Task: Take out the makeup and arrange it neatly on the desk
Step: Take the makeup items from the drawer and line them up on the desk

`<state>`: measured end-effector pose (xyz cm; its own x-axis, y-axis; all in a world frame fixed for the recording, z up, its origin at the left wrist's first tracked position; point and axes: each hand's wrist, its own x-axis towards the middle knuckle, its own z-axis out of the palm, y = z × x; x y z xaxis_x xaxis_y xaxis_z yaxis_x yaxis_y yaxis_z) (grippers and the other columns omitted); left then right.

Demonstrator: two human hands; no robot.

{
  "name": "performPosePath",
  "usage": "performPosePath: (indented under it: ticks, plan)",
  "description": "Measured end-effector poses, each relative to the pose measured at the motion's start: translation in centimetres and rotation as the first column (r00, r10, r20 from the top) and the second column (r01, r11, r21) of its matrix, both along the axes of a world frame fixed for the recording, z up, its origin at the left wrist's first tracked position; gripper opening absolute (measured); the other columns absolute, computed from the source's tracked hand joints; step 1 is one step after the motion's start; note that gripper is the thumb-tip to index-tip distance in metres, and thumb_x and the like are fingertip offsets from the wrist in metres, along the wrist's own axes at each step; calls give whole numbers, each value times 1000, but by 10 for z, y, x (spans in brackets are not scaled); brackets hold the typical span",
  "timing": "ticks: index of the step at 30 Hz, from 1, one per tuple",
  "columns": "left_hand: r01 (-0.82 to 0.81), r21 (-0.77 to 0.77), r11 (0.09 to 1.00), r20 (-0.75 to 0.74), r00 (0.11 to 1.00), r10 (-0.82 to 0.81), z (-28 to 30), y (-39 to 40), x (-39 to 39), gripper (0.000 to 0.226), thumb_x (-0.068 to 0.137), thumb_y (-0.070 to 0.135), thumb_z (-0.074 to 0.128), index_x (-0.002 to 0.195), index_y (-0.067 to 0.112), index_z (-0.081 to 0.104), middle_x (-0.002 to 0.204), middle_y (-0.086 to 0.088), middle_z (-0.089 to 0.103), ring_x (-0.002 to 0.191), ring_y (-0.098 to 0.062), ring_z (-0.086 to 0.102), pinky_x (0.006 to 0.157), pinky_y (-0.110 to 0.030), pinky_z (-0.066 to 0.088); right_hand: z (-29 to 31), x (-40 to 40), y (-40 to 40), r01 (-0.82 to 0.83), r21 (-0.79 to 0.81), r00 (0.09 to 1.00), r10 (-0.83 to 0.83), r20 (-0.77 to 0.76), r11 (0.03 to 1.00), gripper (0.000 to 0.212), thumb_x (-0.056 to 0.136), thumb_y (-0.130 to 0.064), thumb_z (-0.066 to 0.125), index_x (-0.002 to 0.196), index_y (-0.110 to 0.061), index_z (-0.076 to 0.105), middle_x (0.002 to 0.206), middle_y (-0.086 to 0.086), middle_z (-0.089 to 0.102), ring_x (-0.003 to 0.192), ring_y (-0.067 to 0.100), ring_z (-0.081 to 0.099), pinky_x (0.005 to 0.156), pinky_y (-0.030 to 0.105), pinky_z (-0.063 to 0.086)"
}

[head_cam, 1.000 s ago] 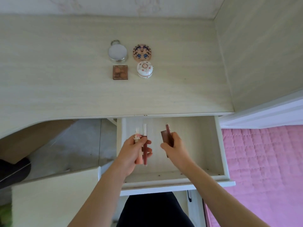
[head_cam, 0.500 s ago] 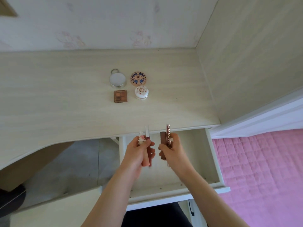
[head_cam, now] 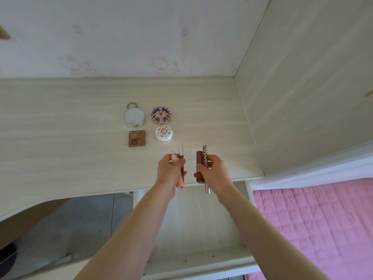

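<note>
Your left hand [head_cam: 170, 170] grips two slim makeup tubes [head_cam: 181, 164], your right hand [head_cam: 214, 171] grips a brown tube and a rose-gold stick [head_cam: 204, 158], both above the table [head_cam: 60, 138] edge, near four compacts [head_cam: 149, 126].

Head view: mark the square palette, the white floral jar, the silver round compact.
square palette [head_cam: 137, 138], head view, centre of lid
white floral jar [head_cam: 164, 133], head view, lid top
silver round compact [head_cam: 134, 116], head view, centre of lid

Pale wood desk [head_cam: 60, 150] against cartoon-print wall [head_cam: 121, 37]; pink quilted bedding [head_cam: 323, 219] right; grey floor [head_cam: 80, 215]
</note>
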<state>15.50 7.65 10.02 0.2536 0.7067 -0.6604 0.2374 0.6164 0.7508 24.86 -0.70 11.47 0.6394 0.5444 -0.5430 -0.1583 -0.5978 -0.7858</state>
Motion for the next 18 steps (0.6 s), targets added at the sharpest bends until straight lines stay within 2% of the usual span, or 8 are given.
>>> performPosePath:
  ticks: [2,4,6,10,15,16,18]
  plan:
    - [29,43,999,-44,999,-27,-2,10,19,3,87,8,61,89,9,59,77,-10,61,60,-24,61,64,-35,56,-5,18,14,-14,-14,1000,14,1,1000,28,86,-6,56,114,-10,53,89,7,62,70,21,64,65,37,60]
    - [55,75,996,-83,995,-49,-5,18,38,3,87,9,61,89,9,59,77,-11,64,61,-28,66,65,-39,57,-10,35,28,-25,-32,1000,26,12,999,28,86,-6,57,113,-11,55,84,4,61,65,15,61,59,31,59]
    - [74,103,992,-124,990,-61,-8,27,57,6,87,12,63,92,10,60,81,-11,67,68,-31,70,71,-44,59,-17,50,41,-16,-43,1000,16,1,999,23,85,-5,57,108,-9,58,79,4,60,65,16,61,60,33,60]
    - [163,210,964,-262,959,-106,-19,46,88,12,87,16,65,96,10,61,88,-10,68,81,-28,68,79,-42,56,-30,75,67,-7,-75,1000,6,-15,997,18,84,-8,61,100,-14,57,81,4,61,71,20,65,63,37,61]
    - [262,246,933,-421,896,-140,-34,69,111,17,87,15,64,101,6,62,92,-10,66,81,-24,60,68,-32,47,-45,96,92,-54,-112,996,61,63,992,17,82,-8,64,98,-11,58,85,6,62,84,30,67,72,44,59]
    - [270,247,931,-438,888,-141,-36,73,114,18,87,15,64,102,6,62,92,-10,66,80,-24,60,68,-32,47,-49,100,95,-54,-108,996,62,70,993,19,82,-8,64,100,-11,59,85,5,62,82,27,67,69,38,60]
    - [293,254,922,-476,867,-145,-40,80,120,17,87,15,63,102,7,61,86,-7,65,74,-22,59,61,-29,47,-54,107,102,-65,-103,993,74,88,993,24,82,-8,65,105,-10,61,79,-1,59,70,15,63,51,16,52]
